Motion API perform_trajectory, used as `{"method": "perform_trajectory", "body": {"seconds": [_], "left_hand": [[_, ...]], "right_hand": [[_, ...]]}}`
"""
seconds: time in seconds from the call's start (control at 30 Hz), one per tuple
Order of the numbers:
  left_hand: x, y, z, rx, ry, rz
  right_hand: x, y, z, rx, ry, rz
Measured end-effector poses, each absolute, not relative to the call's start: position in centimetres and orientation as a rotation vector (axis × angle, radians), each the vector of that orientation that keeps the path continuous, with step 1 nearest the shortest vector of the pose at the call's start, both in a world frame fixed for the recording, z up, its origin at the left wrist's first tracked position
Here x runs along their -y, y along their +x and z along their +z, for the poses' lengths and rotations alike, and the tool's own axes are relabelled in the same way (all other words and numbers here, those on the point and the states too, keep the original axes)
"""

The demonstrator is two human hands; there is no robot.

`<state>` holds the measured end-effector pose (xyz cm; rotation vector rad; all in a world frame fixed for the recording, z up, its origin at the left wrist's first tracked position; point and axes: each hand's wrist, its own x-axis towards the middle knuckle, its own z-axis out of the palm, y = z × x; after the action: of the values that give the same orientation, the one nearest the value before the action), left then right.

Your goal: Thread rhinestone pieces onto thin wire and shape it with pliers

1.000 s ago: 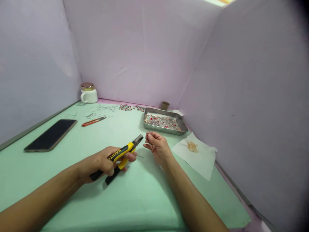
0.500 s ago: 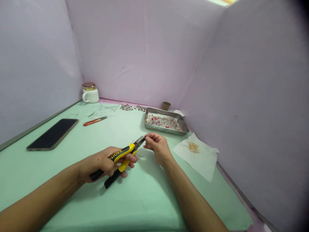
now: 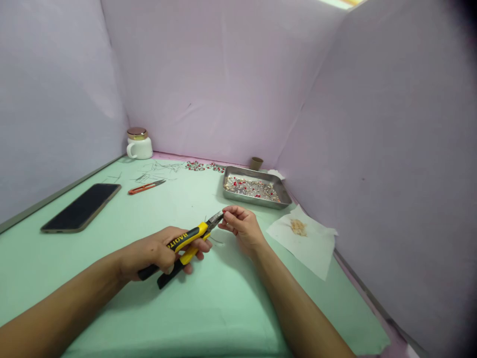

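My left hand point(image 3: 160, 253) is closed round the yellow and black handles of a pair of pliers point(image 3: 190, 242). The jaws point up and right, reaching the fingertips of my right hand point(image 3: 244, 226). Those fingers pinch a tiny red bead point(image 3: 224, 212) right at the jaw tips. Whether the jaws grip the bead or a wire beside it is too small to tell. A thin piece of wire point(image 3: 216, 240) shows just below the jaws, over the green cloth point(image 3: 208, 308).
Behind my hands stands a metal tray point(image 3: 257, 201) of clear and red beads. Beaded pieces point(image 3: 196, 166) and loose wires point(image 3: 160, 166) lie at the back. Thread snips point(image 3: 147, 187), a phone point(image 3: 82, 208) and a lidded mug point(image 3: 140, 147) are left; white paper point(image 3: 316, 248) is right.
The plier handles have drawn slightly closer together as my left hand squeezes. My right fingers stay at the jaw tips, with barely any shift.
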<state>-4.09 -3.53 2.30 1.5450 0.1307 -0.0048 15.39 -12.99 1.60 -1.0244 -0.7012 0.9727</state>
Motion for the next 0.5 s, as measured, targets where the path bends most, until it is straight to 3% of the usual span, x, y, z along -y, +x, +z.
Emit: {"method": "perform_trajectory", "body": {"seconds": [0.5], "left_hand": [[4.9,-3.9,3.7,-0.162,1.280,0.011]], "right_hand": [[13.2,15.2,2.0,0.620,-1.012,1.044]]}}
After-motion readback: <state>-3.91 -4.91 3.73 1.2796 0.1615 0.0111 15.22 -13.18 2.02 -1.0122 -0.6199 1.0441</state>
